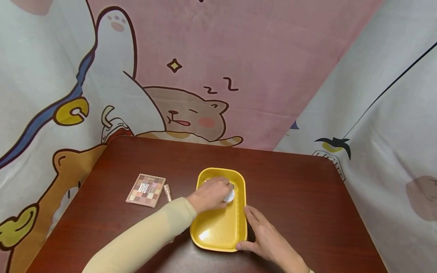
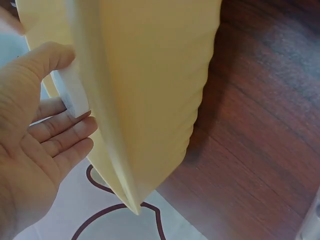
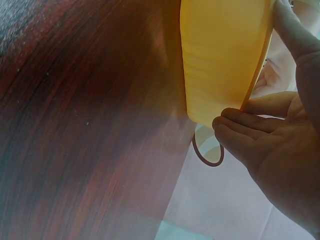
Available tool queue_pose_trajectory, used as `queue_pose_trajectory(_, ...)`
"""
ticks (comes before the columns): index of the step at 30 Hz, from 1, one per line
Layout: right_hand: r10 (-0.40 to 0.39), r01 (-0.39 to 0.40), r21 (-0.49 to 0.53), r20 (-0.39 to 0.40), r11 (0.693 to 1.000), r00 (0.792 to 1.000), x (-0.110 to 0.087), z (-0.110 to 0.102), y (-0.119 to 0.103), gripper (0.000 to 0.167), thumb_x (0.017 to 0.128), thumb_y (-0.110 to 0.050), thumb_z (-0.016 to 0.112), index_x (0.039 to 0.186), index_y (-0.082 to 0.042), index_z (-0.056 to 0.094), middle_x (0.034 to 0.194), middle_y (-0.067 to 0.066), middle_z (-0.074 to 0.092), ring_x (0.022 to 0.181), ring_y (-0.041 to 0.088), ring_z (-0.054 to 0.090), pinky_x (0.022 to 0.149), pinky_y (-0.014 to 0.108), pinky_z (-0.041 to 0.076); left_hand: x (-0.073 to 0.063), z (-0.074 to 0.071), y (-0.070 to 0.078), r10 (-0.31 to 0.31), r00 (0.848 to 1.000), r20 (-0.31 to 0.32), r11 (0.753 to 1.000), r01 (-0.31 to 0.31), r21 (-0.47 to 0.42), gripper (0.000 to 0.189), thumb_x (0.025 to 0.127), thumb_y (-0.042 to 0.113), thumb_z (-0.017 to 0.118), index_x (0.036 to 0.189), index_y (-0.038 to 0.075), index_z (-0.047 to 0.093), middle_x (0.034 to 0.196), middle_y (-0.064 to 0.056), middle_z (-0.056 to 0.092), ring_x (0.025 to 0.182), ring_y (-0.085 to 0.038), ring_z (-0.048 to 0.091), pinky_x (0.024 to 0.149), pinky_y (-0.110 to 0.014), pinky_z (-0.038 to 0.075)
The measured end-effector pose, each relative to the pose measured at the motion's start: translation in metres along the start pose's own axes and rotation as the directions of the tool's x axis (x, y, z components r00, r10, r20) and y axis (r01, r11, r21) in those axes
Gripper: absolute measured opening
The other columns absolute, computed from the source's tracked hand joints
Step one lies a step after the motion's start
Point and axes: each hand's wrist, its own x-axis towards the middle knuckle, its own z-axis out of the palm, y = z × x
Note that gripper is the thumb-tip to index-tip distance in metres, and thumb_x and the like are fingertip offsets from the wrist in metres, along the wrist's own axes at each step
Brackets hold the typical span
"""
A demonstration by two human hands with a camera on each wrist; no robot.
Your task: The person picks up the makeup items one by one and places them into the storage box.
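A deep yellow plastic tray [image 1: 218, 231] stands on the table. My left hand [image 1: 212, 193] reaches into its far half and pinches a small white round thing [image 2: 75, 95] between thumb and fingers; its kind I cannot tell. In the head view its pale disc-like face shows beside the fingers. Just past the knuckles a small item [image 1: 233, 186] peeks out, mostly hidden by the hand. Along the tray's right side, my right hand [image 1: 268, 239] rests with spread, fairly straight fingers against the outer wall, thumb at the near right corner.
Left of the tray lies an eyeshadow palette [image 1: 146, 190] with many small pans. Between palette and tray is a small pinkish-gold tube [image 1: 167, 192], like a lipstick. The dark red-brown table [image 1: 293, 182] ends at a cartoon-printed cloth [image 1: 239, 57] behind and at both sides.
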Motion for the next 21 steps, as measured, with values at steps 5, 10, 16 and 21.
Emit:
queue_pose_trajectory(5,0.003,-0.003,0.01,0.004,1.0,1.0,0.0,0.0,0.001,0.108,0.075,-0.054,0.088,0.152,0.008,0.043,0.152,0.02,0.049,0.137,0.033,0.052,0.104,0.051,0.052,0.008,0.001,0.005,0.012,1.0,0.025,0.999,-0.013,0.052,0.03,0.088,0.035,0.079,0.109,0.015,0.071,0.102,0.002,0.068,0.091,-0.014,0.062,0.086,-0.026,0.055)
queue_pose_trajectory(10,0.032,-0.032,0.018,0.019,0.999,0.999,0.0,-0.001,0.001,0.109,0.075,-0.054,0.088,0.153,0.007,0.042,0.153,0.02,0.048,0.138,0.034,0.051,0.104,0.051,0.051,0.016,0.003,0.009,0.018,0.999,0.051,0.997,-0.022,0.071,0.025,0.089,0.031,0.079,0.107,0.016,0.072,0.101,0.003,0.069,0.091,-0.013,0.063,0.085,-0.027,0.054)
queue_pose_trajectory(16,0.036,-0.037,0.024,0.025,0.999,0.999,-0.001,-0.001,0.001,0.108,0.076,-0.054,0.087,0.153,0.006,0.042,0.154,0.018,0.047,0.139,0.032,0.051,0.104,0.051,0.051,0.023,0.007,0.011,0.024,0.996,0.08,0.996,-0.03,0.083,0.023,0.086,0.03,0.081,0.104,0.018,0.073,0.1,0.005,0.07,0.089,-0.011,0.064,0.085,-0.026,0.055)
queue_pose_trajectory(21,0.03,-0.031,0.034,0.028,0.999,0.999,-0.001,0.0,0.002,0.107,0.077,-0.053,0.087,0.154,0.005,0.041,0.154,0.016,0.047,0.138,0.03,0.051,0.105,0.051,0.051,0.026,0.009,0.014,0.01,0.995,0.099,0.993,-0.021,0.116,0.02,0.085,0.03,0.082,0.101,0.021,0.075,0.1,0.005,0.07,0.093,-0.012,0.065,0.087,-0.026,0.056)
